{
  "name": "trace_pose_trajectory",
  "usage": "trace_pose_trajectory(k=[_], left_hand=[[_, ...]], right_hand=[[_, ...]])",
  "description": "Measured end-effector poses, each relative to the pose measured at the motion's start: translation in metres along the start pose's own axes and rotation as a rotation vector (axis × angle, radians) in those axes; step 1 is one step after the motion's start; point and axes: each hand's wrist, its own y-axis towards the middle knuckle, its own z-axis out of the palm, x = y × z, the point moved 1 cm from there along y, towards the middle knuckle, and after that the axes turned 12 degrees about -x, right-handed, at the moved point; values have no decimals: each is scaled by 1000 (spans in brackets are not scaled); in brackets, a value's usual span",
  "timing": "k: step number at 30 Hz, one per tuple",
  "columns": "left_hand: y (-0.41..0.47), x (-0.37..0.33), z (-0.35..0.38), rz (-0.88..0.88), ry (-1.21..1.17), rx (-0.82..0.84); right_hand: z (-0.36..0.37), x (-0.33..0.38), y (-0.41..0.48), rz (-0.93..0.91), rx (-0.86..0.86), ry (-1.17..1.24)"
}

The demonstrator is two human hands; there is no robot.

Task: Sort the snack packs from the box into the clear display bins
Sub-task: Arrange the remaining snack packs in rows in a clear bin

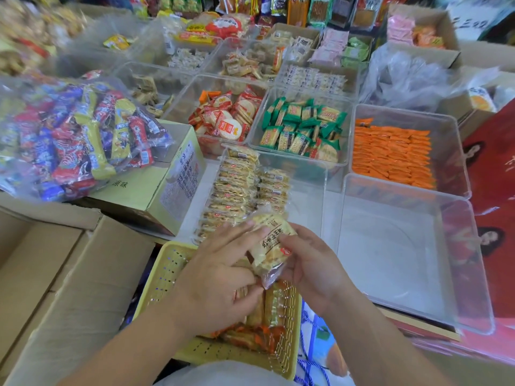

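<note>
Grasping cracker pack [271, 246]: left hand [220, 277], right hand [309, 263] fingers [287, 240]; clear bin [306, 196] holds cracker rows [237, 190].

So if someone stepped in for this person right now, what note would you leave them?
Left hand and right hand: together gripping a yellow cracker pack above the yellow basket.
Near clear bin: two rows of matching packs fill its left side, the second row shorter.
Done: those rows.
Left: probably add this pack to the shorter row, then sort the yellow and orange packs lying in the basket.
</note>
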Motion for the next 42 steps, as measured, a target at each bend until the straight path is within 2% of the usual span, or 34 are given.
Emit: trace_pose_trajectory(k=[2, 5, 8, 9, 11, 14, 16, 18, 20, 23, 25, 27, 29, 31, 33, 35, 36, 39, 42], left_hand=[[2, -3, -4, -182, -80, -121], [10, -4, -6, -665, -257, -243], [21, 1, 1, -1144, -680, -103], [24, 3, 4, -1207, -780, -65], [28, 3, 6, -1207, -794, -55], [28, 4, 14, -1194, -741, -174], [30, 2, 19, -1235, -813, -242], [37, 1, 24, -1359, -926, -292], [42, 5, 28, -1495, -1011, -338], [50, 10, 31, -1590, -1053, -315], [55, 14, 32, -1595, -1034, -231], [58, 17, 34, -1567, -1018, -124], [59, 22, 37, -1513, -928, -52], [57, 30, 38, -1334, -650, -44], [49, 43, 36, -1021, -275, -43], [38, 58, 37, -739, 94, 105], [31, 65, 40, -658, 245, 210], [9, 82, 53, -606, 418, 472], [-13, 92, 64, -624, 385, 531]], right_hand=[[-7, 1, 0, -43, -31, 10], [-14, 3, -4, -89, 42, 17], [-17, 3, -6, -97, 121, 29], [-17, 2, -6, -103, 135, 17], [-16, 2, -6, -134, 86, -57], [-19, 0, -4, -179, -151, -198], [-19, -4, -4, -193, -159, -187], [-19, -4, -4, -269, -122, -175], [-22, 2, -7, -504, -66, -356], [-29, 16, -5, -958, 16, -925], [-33, 25, 3, -1223, -23, -1226], [-34, 35, 10, -1394, -44, -1366], [-35, 46, 19, -1493, 39, -1395], [-37, 55, 29, -1525, 86, -1428], [-40, 64, 41, -1435, 58, -1548], [-43, 68, 58, -1243, 33, -1739], [-45, 67, 67, -1137, 31, -1856], [-43, 57, 90, -905, 68, -2148], [-37, 42, 105, -781, 118, -2307]])
